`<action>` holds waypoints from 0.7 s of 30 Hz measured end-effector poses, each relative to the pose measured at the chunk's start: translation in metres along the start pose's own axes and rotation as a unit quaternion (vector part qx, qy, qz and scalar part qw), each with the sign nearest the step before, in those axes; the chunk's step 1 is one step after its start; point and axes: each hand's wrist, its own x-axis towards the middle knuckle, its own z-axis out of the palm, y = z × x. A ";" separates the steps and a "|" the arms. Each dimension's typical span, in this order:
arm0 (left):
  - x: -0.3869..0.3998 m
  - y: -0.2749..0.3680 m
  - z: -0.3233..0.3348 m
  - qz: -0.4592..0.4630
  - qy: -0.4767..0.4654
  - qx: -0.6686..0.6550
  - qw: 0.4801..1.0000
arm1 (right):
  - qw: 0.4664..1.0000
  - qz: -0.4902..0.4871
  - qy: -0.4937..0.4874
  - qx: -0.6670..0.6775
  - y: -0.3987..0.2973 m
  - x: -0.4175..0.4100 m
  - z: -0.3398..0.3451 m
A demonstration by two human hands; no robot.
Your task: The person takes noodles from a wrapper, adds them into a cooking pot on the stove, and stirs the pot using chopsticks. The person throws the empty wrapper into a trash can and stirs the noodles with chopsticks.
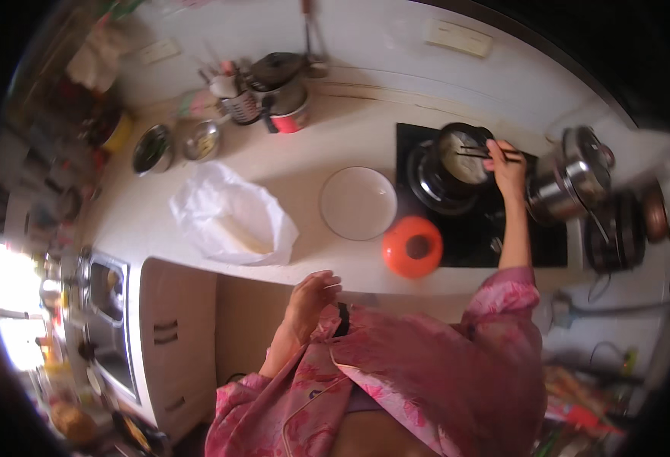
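My right hand [505,165] grips a pair of dark chopsticks [475,151], whose tips reach into a dark cooking pot [443,177] on the black hob. Pale, whitish contents [461,160] show inside the pot; what they are I cannot tell. My left hand [312,294] hangs in front of the counter's edge with its fingers a little bent and nothing seen in it. A white plate [359,203] lies on the counter left of the hob. Beside it, an orange-red lid with a dark knob [412,247] overlaps the hob's front left corner.
On the left, an open white plastic bag [226,214] holds something pale and long. Behind it stand two metal bowls, one with greens [153,149], a utensil holder [241,107] and a red pot [289,121]. Stainless pots [563,185] crowd the hob's right side. A sink [109,331] is at far left.
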 end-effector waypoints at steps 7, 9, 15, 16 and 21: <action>0.003 0.001 0.009 0.001 0.004 0.041 0.999 | 0.995 0.057 -0.069 0.050 -0.018 -0.008 -0.011; 0.004 0.002 0.014 -0.013 0.015 0.054 0.998 | 0.999 0.014 -0.027 0.012 -0.013 -0.006 -0.013; 0.006 -0.005 0.008 -0.001 0.002 0.038 0.999 | 0.991 0.109 -0.069 0.018 -0.023 -0.013 -0.021; 0.005 -0.006 0.009 -0.003 0.000 0.040 0.999 | 0.992 0.088 -0.084 0.030 -0.011 -0.009 -0.020; 0.005 -0.004 0.011 -0.002 -0.004 0.050 0.999 | 0.998 0.057 0.004 -0.023 -0.017 0.000 -0.037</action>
